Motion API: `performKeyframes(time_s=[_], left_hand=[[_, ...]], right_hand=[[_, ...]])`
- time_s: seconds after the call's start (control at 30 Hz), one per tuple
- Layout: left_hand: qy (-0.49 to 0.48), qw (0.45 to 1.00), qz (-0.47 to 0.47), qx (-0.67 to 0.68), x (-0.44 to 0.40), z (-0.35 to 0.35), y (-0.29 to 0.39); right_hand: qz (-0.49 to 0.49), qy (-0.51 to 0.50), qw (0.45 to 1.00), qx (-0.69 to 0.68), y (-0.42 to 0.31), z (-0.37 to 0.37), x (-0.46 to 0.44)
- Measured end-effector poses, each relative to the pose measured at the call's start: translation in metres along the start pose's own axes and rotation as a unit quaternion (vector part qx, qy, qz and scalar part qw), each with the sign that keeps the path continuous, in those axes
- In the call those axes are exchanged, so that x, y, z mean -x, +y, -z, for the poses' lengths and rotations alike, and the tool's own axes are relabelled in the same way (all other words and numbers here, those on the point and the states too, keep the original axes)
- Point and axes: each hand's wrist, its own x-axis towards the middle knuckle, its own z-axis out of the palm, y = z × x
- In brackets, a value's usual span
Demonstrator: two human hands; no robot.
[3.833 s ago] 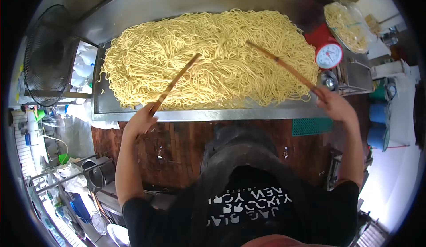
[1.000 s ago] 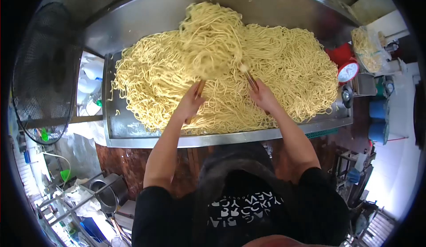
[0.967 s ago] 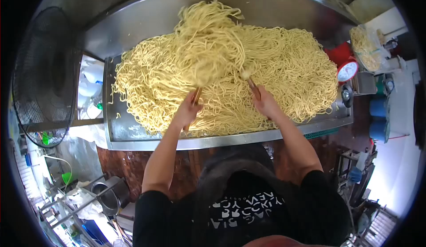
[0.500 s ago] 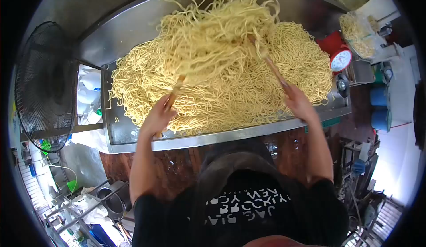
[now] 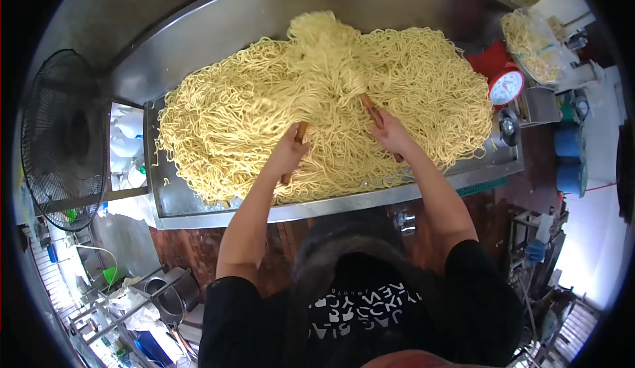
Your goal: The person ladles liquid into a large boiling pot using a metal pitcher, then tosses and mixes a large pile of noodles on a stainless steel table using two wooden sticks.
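Observation:
A wide heap of yellow noodles covers most of a shallow metal tray. My left hand is wrapped round a wooden stick near the middle front of the heap. A second wooden stick is in the grip of my right hand, a little to the right. The far ends of both sticks are hidden in the noodles. Beyond them a blurred clump of noodles rises at the back of the heap.
At the tray's right end stands a red dial scale beside a round metal lid-like object. A bag of noodles lies behind it. To the left is a large black fan. A metal pot sits at lower left.
Both hands have come inward, closer together, with the sticks. The mass of noodles that was lifted and spread in the air is now lower and narrower, gathered at the back middle.

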Motion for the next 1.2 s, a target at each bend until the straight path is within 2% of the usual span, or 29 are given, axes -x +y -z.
performKeyframes(time_s=[0.07,0.17,0.2,0.23,0.3,0.33,0.4,0.43,0.5,0.53,0.6,0.63,0.67,0.73,0.83,0.9,0.97,1.0,1.03,1.07,1.1,1.2], left_hand=[[0.023,0.997,-0.067,0.039,0.0,0.0,-0.053],[0.082,0.986,-0.139,0.045,-0.01,-0.032,-0.11],[0.105,0.981,-0.16,0.037,-0.012,-0.045,-0.111],[0.081,0.994,-0.069,0.03,-0.027,-0.049,-0.094],[0.041,0.994,-0.037,0.089,-0.001,-0.036,-0.023],[0.022,0.992,-0.024,0.119,0.015,-0.026,0.006],[0.048,0.986,-0.13,0.095,0.035,-0.006,0.004],[0.057,0.988,-0.095,0.103,0.059,0.007,0.006],[0.057,0.985,-0.149,0.066,0.066,0.047,-0.049],[0.03,0.994,-0.092,0.052,0.09,0.079,-0.054],[-0.001,1.0,0.013,-0.011,0.133,0.139,-0.075],[0.014,0.994,0.043,-0.099,0.163,0.162,-0.085],[-0.004,0.981,0.085,-0.175,0.195,0.183,-0.084],[-0.059,0.963,0.231,-0.122,0.256,0.208,-0.076],[-0.081,0.965,0.103,-0.228,0.282,0.187,-0.094],[-0.059,0.94,0.07,-0.329,0.246,0.142,-0.107],[-0.05,0.955,0.096,-0.277,0.186,0.085,-0.134],[0.008,0.969,-0.072,-0.237,0.16,0.05,-0.149],[0.064,0.95,-0.162,-0.259,0.114,0.019,-0.195],[-0.023,1.0,-0.005,-0.021,0.105,0.002,-0.142],[-0.011,0.997,-0.075,-0.03,0.08,-0.012,-0.136],[-0.001,0.999,-0.04,0.034,0.098,0.003,-0.079]], right_hand=[[0.044,0.049,0.998,-0.006,0.009,0.002,0.031],[0.035,0.079,0.995,-0.048,0.033,-0.051,0.068],[0.026,0.057,0.996,-0.06,0.011,-0.049,0.069],[0.014,0.036,0.997,-0.072,-0.03,-0.044,0.071],[-0.046,-0.022,0.991,-0.124,-0.056,-0.042,0.067],[-0.013,0.01,0.993,-0.115,-0.063,-0.032,0.066],[0.055,0.072,0.991,-0.097,-0.084,0.006,0.075],[0.057,0.092,0.992,-0.07,-0.086,0.022,0.081],[0.048,0.113,0.992,-0.005,-0.066,0.045,0.099],[0.038,0.114,0.992,0.031,-0.05,0.058,0.111],[-0.002,0.046,0.995,0.091,-0.026,0.094,0.156],[-0.074,0.005,0.989,0.125,-0.019,0.112,0.184],[-0.055,0.008,0.984,0.17,-0.048,0.13,0.22],[-0.252,-0.097,0.944,0.188,-0.073,0.156,0.274],[-0.265,-0.176,0.937,0.142,-0.057,0.137,0.297],[-0.115,-0.098,0.986,-0.064,0.016,0.054,0.274],[-0.023,-0.104,0.994,0.028,0.038,-0.036,0.207],[-0.026,-0.086,0.996,0.027,0.025,-0.07,0.168],[-0.067,-0.076,0.995,-0.012,-0.008,-0.088,0.129],[-0.042,-0.077,0.995,-0.038,-0.044,-0.091,0.108],[-0.016,-0.071,0.995,-0.064,-0.074,-0.079,0.094],[0.024,-0.03,0.998,-0.054,-0.093,-0.051,0.104]])
